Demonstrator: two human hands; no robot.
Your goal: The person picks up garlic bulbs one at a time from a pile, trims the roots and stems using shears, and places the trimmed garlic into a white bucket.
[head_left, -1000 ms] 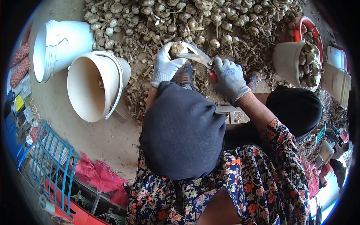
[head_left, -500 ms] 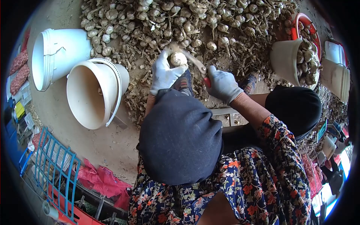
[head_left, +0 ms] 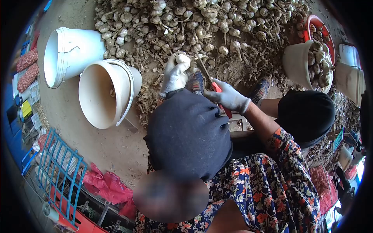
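Observation:
My left hand [head_left: 173, 77], in a pale work glove, is closed around a whitish garlic bulb [head_left: 182, 59] just beyond my knee. My right hand [head_left: 232, 97], also gloved, grips red-handled pruning shears [head_left: 216, 87]. Their metal blades point up and left, the tips close to the right side of the bulb. One red handle shows below my right hand, spread away from the other. Dry stalks and scraps lie on the ground beneath both hands, in front of a large heap of garlic [head_left: 186, 23].
Left of me, a white bucket [head_left: 87, 97] lies tipped beside another white bucket [head_left: 79, 54]. At right stand a garlic-filled bucket [head_left: 297, 62] and a red tub [head_left: 332, 42]. A blue metal rack [head_left: 64, 167] and pink mesh sacking [head_left: 103, 184] lie at lower left.
My right hand has moved slightly down, and the shears' handles have spread apart. My left hand has turned the garlic bulb, still held near the same place. The view has shifted a little.

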